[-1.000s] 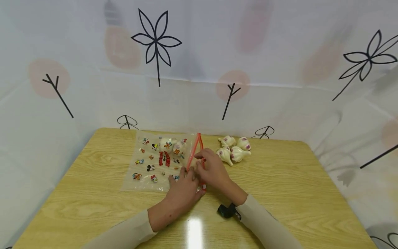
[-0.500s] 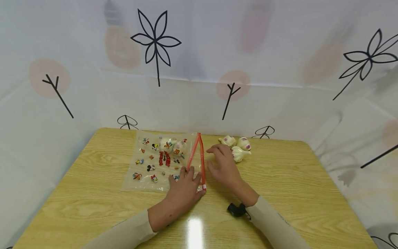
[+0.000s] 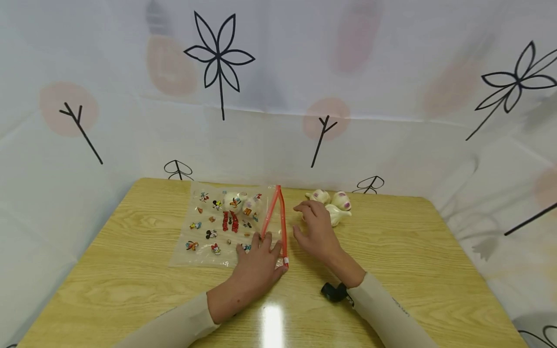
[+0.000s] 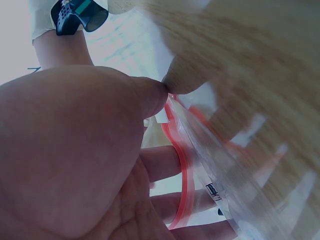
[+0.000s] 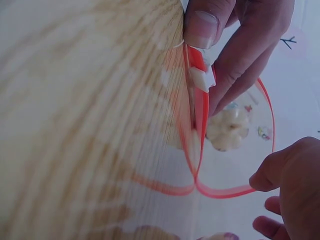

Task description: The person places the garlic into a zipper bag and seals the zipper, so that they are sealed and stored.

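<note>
A clear zip bag (image 3: 202, 258) printed with small cartoon figures lies flat, its red zip strip (image 3: 284, 227) parted into two lips. Inside it, two garlic bulbs (image 3: 251, 205) show through the plastic. My left hand (image 3: 256, 266) holds the bag at its mouth, fingers spread over the upper side and thumb at the corner by the white slider (image 5: 201, 78). Beside the loose garlic bulbs (image 3: 341, 200), my right hand (image 3: 319, 237) hovers or rests with loosely bent fingers. Nothing shows in its grasp. It covers part of the group, so contact with a bulb is unclear.
The wooden table (image 3: 391, 251) ends at the back against a white cloth (image 3: 383, 145) printed with flowers. The cloth also rises at both sides. A black wrist camera (image 3: 334, 292) is strapped at my right sleeve.
My right hand has moved from the bag's mouth rightward to the loose garlic bulbs, hiding some of them. The left hand and bag have stayed in place.
</note>
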A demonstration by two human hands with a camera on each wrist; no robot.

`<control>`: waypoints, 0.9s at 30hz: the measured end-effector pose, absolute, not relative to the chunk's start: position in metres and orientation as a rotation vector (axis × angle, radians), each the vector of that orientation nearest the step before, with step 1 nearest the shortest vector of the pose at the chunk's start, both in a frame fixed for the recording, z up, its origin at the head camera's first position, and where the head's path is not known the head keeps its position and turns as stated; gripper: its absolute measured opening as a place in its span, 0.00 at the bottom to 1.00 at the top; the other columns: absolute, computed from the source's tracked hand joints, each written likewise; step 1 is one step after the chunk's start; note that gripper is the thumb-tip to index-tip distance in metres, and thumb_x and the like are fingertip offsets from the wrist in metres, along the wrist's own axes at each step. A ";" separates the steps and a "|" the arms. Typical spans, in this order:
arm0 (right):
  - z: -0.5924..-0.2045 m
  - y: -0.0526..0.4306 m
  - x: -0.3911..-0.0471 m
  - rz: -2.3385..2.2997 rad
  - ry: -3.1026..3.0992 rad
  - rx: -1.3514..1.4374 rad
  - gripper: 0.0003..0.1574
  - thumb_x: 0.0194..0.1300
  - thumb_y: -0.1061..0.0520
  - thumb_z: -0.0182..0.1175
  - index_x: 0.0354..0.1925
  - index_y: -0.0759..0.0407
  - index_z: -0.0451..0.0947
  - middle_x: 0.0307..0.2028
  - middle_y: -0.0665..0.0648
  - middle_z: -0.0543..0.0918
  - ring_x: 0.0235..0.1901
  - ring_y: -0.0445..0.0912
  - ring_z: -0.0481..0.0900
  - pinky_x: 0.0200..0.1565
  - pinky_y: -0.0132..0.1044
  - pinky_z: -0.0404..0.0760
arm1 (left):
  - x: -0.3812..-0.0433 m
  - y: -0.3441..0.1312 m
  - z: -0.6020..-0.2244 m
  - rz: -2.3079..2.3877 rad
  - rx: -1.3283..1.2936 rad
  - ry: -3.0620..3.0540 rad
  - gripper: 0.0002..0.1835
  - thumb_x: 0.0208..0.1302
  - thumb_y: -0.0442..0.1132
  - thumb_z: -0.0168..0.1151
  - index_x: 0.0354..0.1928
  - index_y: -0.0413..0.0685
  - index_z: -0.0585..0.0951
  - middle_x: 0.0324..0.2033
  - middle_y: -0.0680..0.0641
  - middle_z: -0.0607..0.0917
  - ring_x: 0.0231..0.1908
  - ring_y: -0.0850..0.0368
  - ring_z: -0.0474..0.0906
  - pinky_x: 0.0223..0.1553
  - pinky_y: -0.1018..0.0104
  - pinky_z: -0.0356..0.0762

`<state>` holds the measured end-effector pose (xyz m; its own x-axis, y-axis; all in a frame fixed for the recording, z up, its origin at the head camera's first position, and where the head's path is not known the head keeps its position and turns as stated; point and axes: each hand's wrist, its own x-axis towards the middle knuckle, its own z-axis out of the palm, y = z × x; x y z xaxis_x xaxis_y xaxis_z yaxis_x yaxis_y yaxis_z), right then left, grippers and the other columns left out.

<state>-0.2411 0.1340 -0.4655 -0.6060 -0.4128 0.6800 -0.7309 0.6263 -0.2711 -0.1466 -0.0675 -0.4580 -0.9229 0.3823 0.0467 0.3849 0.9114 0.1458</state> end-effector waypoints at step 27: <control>-0.473 0.155 -0.250 0.683 -2.379 0.837 0.28 0.56 0.65 0.75 0.55 0.69 0.81 0.57 0.71 0.78 0.56 0.68 0.75 0.57 0.67 0.72 | -0.147 -0.066 -0.457 -0.202 -0.615 -3.060 0.35 0.78 0.64 0.57 0.77 0.51 0.74 0.75 0.37 0.71 0.74 0.29 0.65 0.56 0.18 0.70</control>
<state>-0.2499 0.1552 -0.4732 -0.6724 -0.4118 0.6151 -0.6753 0.6815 -0.2821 -0.1467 -0.0664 -0.4565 -0.9226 0.3837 0.0394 0.3856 0.9144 0.1235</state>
